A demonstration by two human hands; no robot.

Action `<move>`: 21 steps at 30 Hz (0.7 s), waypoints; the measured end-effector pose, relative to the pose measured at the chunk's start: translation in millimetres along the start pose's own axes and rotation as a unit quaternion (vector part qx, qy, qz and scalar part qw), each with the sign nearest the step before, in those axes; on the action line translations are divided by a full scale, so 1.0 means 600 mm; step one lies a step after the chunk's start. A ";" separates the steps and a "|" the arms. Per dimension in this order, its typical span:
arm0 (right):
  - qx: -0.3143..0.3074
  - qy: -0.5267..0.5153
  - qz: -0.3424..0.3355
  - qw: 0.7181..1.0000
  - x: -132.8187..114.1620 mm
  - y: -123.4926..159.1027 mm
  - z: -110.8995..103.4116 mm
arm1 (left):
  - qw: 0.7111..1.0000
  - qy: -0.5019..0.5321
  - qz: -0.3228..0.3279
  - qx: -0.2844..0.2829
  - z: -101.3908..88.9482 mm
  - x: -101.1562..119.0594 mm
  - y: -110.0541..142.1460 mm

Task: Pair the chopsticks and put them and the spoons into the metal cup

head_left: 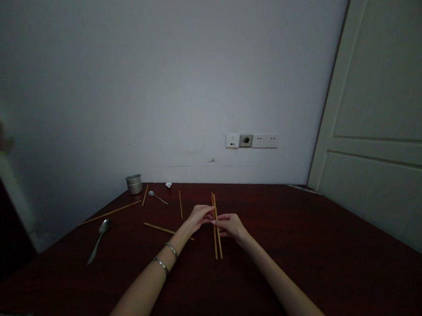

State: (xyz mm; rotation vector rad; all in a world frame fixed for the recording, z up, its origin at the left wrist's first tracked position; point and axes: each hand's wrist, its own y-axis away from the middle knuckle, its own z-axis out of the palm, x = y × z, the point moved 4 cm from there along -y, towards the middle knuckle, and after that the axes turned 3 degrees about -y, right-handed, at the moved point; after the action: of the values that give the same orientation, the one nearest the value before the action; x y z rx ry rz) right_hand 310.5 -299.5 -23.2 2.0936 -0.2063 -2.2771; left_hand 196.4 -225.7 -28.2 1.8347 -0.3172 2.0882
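Two wooden chopsticks [218,238] lie nearly side by side between my hands, pointing away from me, their near ends slightly apart. My left hand [201,216] pinches them from the left side, fingers curled. From the right, my right hand [229,224] closes its thumb and fingertips on the same pair, a little nearer to me. Another chopstick [158,228] lies crosswise on the table, partly hidden behind my left forearm. A shorter-looking chopstick [180,205] rests beyond it, left of my hands.
On the dark red table [265,203], a metal cup [134,184] stands at the back left. Around it lie a small spoon [158,197], a white piece [168,185] and more chopsticks [112,212]. A larger spoon [99,242] lies front left. The wall with sockets [264,141] bounds the back.
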 end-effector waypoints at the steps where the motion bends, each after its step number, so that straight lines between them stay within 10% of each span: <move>1: 0.000 0.004 -0.001 1.000 0.000 0.000 0.000 | 1.000 -0.002 -0.001 0.000 0.000 -0.001 0.000; 21: -0.016 0.042 -0.016 0.999 0.007 -0.009 0.002 | 1.000 0.001 -0.014 0.009 0.003 -0.005 -0.002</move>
State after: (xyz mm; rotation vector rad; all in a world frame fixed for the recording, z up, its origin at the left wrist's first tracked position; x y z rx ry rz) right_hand 309.5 -294.6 -28.0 2.1858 -0.1332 -2.1896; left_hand 199.2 -225.5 -30.7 1.8357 -0.2709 2.0810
